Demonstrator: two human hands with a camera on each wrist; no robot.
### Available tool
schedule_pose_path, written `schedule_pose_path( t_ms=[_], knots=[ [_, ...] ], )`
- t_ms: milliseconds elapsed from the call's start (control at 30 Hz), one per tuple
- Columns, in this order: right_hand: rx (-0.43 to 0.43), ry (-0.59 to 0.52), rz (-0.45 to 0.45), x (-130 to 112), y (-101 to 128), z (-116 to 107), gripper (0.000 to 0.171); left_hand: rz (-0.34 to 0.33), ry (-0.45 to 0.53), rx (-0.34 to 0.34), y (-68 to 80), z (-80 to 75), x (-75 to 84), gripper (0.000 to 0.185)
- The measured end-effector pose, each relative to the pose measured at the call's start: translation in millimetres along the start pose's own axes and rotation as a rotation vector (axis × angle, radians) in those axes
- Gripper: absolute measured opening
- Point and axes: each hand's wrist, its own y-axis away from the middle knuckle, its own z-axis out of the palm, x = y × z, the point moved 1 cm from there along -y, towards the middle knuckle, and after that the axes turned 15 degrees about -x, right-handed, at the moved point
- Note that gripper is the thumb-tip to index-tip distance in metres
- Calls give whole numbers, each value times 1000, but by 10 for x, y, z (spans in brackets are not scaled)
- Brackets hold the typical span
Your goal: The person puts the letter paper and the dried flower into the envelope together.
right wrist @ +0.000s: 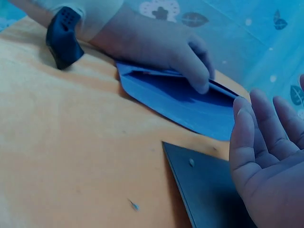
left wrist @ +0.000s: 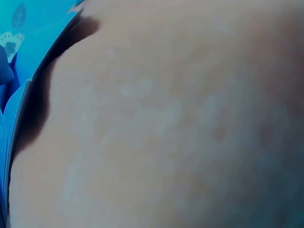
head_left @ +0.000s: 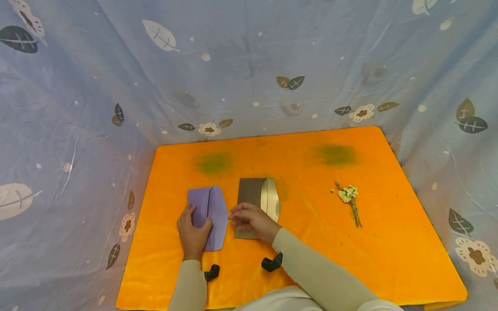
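Observation:
A purple envelope (head_left: 199,203) lies on the orange cloth with its flap folded out to the right. My left hand (head_left: 193,231) grips it, fingers at its left side and thumb at the pocket's edge. In the right wrist view the pocket of this envelope (right wrist: 161,95) gapes a little beside the thumb. My right hand (head_left: 254,220), fingers loosely bent and holding nothing, hovers over a dark envelope with a gold flap (head_left: 270,196), its fingertips close to the purple flap. Skin fills most of the left wrist view, with the purple envelope's edge (left wrist: 16,109) at the left.
On the right of the orange cloth (head_left: 303,259) lies a small tied bunch of pale yellow flowers (head_left: 348,194), a loose bit beside it. A patterned curtain (head_left: 249,56) rises behind and at both sides. Small crumbs dot the cloth near the dark envelope.

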Motion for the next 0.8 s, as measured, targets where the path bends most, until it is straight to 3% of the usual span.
schedule_pose_path(
  t_ms=[567,800],
  knots=[
    [87,124,-50,-109,226,-176,40,-10,19,-4,-2,4,-9,64],
    [137,106,-109,-207,371,-291,41,13,6,7,-2,2,-8,64]
  ],
)
